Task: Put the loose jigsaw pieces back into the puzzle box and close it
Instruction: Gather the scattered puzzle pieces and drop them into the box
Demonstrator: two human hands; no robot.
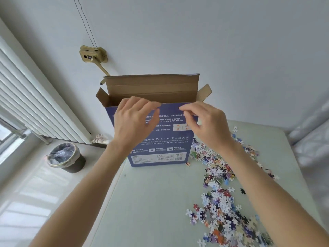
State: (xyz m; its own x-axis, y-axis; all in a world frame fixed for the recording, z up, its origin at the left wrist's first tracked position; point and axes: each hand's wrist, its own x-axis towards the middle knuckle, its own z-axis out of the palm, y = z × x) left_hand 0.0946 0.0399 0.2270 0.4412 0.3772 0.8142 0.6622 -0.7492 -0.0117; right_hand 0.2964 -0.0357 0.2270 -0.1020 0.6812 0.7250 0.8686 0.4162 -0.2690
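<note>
The blue puzzle box [160,145] stands upright on the pale table [151,202], with its brown top flaps [151,84] open. My left hand [135,122] and my right hand [206,123] hover side by side in front of the box's upper front edge. On each hand the fingertips are pinched together, slightly blurred, and no piece shows between them. Loose jigsaw pieces [219,175] lie scattered in a long band on the table to the right of the box and under my right forearm. One single piece [187,164] lies at the box's lower right corner.
A dark waste bin [65,157] with a plastic liner stands on the floor to the left of the table. A white radiator [35,104] runs along the left wall. A bracket with a crank handle [93,55] is fixed to the wall behind the box.
</note>
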